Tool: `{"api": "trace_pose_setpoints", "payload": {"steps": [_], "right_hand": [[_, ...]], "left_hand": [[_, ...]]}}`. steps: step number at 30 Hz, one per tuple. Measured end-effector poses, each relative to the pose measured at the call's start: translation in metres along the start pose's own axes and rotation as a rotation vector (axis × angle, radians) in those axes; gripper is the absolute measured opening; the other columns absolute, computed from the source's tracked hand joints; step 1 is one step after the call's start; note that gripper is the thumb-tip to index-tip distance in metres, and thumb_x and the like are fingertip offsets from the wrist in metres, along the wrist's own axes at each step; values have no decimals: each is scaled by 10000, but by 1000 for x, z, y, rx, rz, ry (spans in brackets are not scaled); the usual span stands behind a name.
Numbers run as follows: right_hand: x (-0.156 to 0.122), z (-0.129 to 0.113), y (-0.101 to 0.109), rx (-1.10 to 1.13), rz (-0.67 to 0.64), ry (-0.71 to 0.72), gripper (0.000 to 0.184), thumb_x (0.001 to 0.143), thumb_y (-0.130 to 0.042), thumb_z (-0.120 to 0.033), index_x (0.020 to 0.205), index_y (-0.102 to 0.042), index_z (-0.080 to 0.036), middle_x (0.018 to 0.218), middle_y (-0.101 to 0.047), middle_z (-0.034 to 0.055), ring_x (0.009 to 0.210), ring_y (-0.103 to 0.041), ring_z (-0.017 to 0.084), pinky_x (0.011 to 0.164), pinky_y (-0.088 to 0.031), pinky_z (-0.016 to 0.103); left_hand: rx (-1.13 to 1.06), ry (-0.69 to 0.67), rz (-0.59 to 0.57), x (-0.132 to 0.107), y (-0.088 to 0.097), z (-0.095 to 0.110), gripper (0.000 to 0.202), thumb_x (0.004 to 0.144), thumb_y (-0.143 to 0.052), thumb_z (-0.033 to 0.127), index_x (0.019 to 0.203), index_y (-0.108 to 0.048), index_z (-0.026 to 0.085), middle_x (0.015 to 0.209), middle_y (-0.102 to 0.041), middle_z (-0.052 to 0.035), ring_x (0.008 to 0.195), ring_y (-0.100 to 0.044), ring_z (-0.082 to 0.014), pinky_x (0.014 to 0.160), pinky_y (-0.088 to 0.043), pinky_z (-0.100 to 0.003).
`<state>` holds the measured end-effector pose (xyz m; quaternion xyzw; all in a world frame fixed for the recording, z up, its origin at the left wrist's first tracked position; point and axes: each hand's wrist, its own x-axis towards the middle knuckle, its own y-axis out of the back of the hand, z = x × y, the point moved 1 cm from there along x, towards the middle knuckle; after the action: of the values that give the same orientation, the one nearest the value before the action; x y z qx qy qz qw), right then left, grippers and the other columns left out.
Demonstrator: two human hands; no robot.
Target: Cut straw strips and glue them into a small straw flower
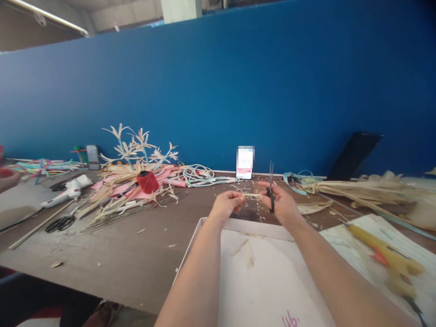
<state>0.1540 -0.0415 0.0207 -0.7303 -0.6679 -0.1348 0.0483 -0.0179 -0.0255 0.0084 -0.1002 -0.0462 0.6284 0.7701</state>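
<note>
My left hand [227, 203] is closed in a pinch on one end of a thin, pale dried-husk strip [251, 195]. The strip runs level across to my right hand [282, 202], whose fingertips meet its other end. Black scissors [271, 193] hang in that same right hand, blades pointing up and handle against the fingers. Both hands are above the far rim of a shallow white box [259, 228]. Small husk bits [250, 254] lie on the box's white bottom, and pale scraps are scattered on the table beyond.
A lit phone [244, 163] leans on the blue partition [218, 91]. Left are husk flowers [136, 145], red thread [148, 181], a white glue gun [70, 191] and scissors [60, 223]. Right are a yellow glue gun [384, 250] and husk bundles [361, 193]. Another person's hand [8, 179] shows far left.
</note>
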Motion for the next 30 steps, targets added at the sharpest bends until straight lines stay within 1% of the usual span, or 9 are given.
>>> {"api": "trace_pose_setpoints", "payload": {"steps": [3,7,14,17,19,23,27,30], "right_hand": [[-1,1,-5,-30,-56,12,473,636,-683,-322,1084,-576,-217,777,-558,5,616,-487,108,537,-396,228],[-2,4,-9,-14,-92,46,478,639,-678,-329,1088,-564,-212,750,-549,-2,595,-486,106,528,-406,231],[-2,4,-9,-19,-78,39,483,638,-678,-340,1085,-563,-197,752,-551,9,607,-500,116,517,-416,228],[-3,6,-10,-23,-80,33,484,643,-672,-340,1091,-560,-196,749,-556,9,589,-497,113,516,-419,233],[-3,8,-12,-34,-89,27,479,650,-663,-334,1096,-560,-194,761,-565,14,590,-505,115,524,-426,238],[-7,5,-19,-77,-160,33,449,663,-641,-318,1085,-573,-181,771,-589,26,651,-543,139,594,-455,262],[-10,1,-25,-43,-207,49,447,651,-653,-310,1074,-574,-189,810,-625,34,727,-578,162,705,-467,306],[-11,0,-27,8,-228,46,447,648,-665,-304,1072,-569,-201,876,-636,44,767,-587,174,755,-465,333]], "left_hand": [[-67,-34,34,0,1,1,289,557,-732,330,759,-649,141,728,-620,-30,589,-518,-76,529,-404,-188],[-83,-57,17,0,0,1,299,564,-728,335,784,-668,141,746,-623,-37,598,-508,-74,527,-403,-181],[-50,-28,-9,-3,-3,5,339,574,-726,314,874,-694,158,827,-653,-63,648,-524,-87,561,-415,-190],[-30,-41,-30,-4,-3,6,308,593,-714,314,860,-702,161,891,-652,-69,674,-528,-91,568,-420,-190],[-27,-54,-23,-4,-4,6,300,609,-701,336,856,-704,165,903,-650,-63,670,-526,-89,564,-419,-189],[-53,-63,10,-4,-4,5,345,622,-692,365,898,-695,158,800,-650,-54,644,-523,-87,547,-411,-181],[-79,-117,-54,-5,-7,7,344,668,-652,381,932,-683,162,900,-655,-68,629,-520,-70,528,-394,-164],[-84,-138,-66,-6,-8,9,368,678,-638,393,969,-671,168,905,-656,-68,615,-521,-69,529,-394,-169]]}}
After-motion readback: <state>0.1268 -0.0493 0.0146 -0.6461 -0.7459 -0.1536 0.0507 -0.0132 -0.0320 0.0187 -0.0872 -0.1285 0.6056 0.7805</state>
